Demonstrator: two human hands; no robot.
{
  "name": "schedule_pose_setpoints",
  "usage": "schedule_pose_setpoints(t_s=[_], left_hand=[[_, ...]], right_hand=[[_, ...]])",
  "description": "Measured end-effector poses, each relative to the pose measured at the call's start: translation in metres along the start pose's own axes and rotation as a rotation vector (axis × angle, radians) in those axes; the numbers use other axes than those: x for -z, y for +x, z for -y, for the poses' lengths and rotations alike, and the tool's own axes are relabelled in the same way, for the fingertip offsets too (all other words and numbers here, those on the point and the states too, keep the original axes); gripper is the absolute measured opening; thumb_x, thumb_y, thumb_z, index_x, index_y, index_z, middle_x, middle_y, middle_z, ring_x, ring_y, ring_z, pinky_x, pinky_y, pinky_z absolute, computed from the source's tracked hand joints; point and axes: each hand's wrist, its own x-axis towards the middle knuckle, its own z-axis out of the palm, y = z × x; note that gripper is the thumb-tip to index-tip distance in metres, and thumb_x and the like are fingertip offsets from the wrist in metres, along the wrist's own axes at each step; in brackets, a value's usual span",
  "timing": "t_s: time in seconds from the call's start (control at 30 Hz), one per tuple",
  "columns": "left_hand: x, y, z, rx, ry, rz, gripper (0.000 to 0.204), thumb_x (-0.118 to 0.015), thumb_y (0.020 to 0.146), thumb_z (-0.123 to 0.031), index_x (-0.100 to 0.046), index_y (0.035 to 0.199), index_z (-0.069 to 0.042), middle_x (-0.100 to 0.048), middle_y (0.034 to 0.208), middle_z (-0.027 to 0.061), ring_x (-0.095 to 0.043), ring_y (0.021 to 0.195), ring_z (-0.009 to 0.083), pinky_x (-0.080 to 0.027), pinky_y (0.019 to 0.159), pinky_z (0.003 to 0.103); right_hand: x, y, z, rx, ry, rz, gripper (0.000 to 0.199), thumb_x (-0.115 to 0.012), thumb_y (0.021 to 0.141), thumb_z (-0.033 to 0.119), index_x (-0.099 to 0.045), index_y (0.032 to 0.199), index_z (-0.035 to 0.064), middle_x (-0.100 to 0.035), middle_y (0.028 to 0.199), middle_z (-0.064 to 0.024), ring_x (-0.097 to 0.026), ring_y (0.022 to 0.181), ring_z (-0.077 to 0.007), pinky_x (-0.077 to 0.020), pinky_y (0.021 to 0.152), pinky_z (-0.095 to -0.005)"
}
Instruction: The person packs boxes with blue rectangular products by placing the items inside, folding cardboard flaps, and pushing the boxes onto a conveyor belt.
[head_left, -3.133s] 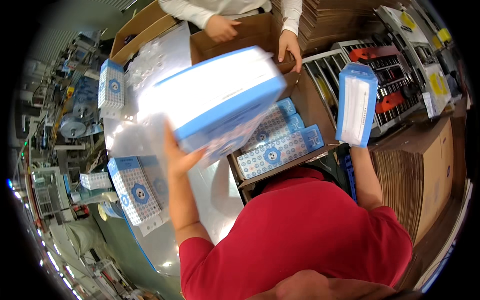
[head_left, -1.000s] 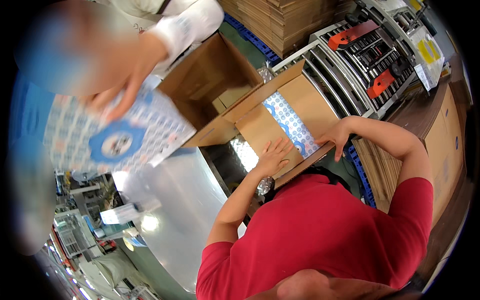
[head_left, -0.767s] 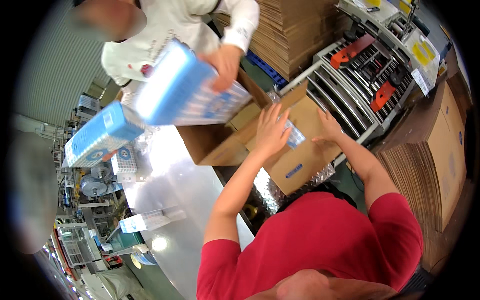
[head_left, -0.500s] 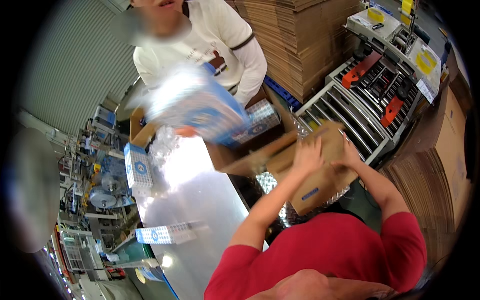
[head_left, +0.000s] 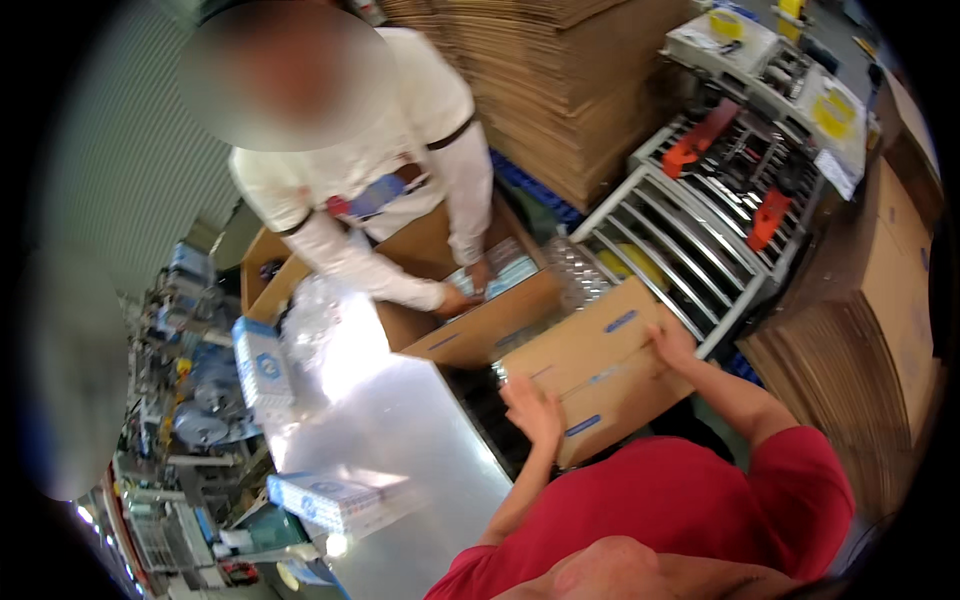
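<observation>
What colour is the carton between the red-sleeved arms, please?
The cardboard carton is brown with blue marks (head view).

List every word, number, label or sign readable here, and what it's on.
None can be read.
Brown cardboard carton by the red shirt: blue printed marks, too small.
White-and-blue patterned cardboard boxes on the silvery metal table: printing blurred.
White paper sheet beside the metal roller conveyor: too small.
Stacked flat brown cardboard at right: dark marks, too small.
</observation>
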Motion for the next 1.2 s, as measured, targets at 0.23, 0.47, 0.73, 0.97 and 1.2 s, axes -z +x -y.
schedule_pose_setpoints(t_s=[0.23,0.47,0.73,0.97,1.2], left_hand=[[-0.055,-0.02,-0.037,0.479,-1.319,0.062,0.064,-0.056,0.089,-0.012,-0.017,0.14,-0.006,-0.031,0.139,0.0142,-0.036,0.124,0.0252,-0.037,0.098,0.038],[-0.109,0.053,-0.259,0.628,-1.566,0.236,0.062,-0.05,0.091,-0.006,-0.013,0.141,-0.013,-0.033,0.138,0.0105,-0.038,0.123,0.0265,-0.035,0.101,0.04],[-0.202,0.18,-0.418,0.38,-1.342,0.182,0.065,-0.047,0.09,-0.001,-0.008,0.142,-0.01,-0.027,0.141,0.0142,-0.037,0.123,0.0273,-0.034,0.101,0.039],[-0.255,0.224,-0.486,0.13,-1.029,-0.042,0.052,-0.039,0.088,0.003,-0.015,0.135,0.005,-0.032,0.133,0.0268,-0.04,0.12,0.0333,-0.031,0.102,0.039],[-0.27,0.197,-0.419,0.212,-1.219,0.807,0.053,-0.029,0.096,-0.046,-0.035,0.135,-0.011,-0.054,0.111,0.0121,-0.052,0.088,0.0167,-0.045,0.065,0.033]], right_hand=[[0.049,0.103,0.02,0.204,-0.04,0.211,0.056,-0.054,0.083,0.043,-0.048,0.125,0.0076,-0.059,0.108,-0.0188,-0.058,0.097,-0.0337,-0.0464,0.08,-0.0422],[0.16,0.269,-0.051,0.519,-0.373,-0.028,0.066,-0.05,0.087,0.039,-0.027,0.138,0.0048,-0.027,0.143,-0.0196,-0.029,0.13,-0.0331,-0.0245,0.107,-0.0408],[0.193,0.282,-0.075,0.749,-0.411,0.092,0.06,-0.05,0.085,0.032,-0.034,0.137,0.0079,-0.029,0.144,-0.0112,-0.023,0.135,-0.0259,-0.0134,0.112,-0.044],[0.229,0.347,-0.118,0.812,-0.404,-0.041,0.05,-0.05,0.085,0.024,-0.041,0.132,0.0088,-0.035,0.14,-0.01,-0.026,0.133,-0.025,-0.0146,0.111,-0.0442],[0.247,0.227,-0.111,0.502,-0.055,-0.44,0.031,-0.058,0.081,0.015,-0.056,0.112,0.0082,-0.053,0.116,-0.0133,-0.048,0.111,-0.0309,-0.0372,0.095,-0.0414]])
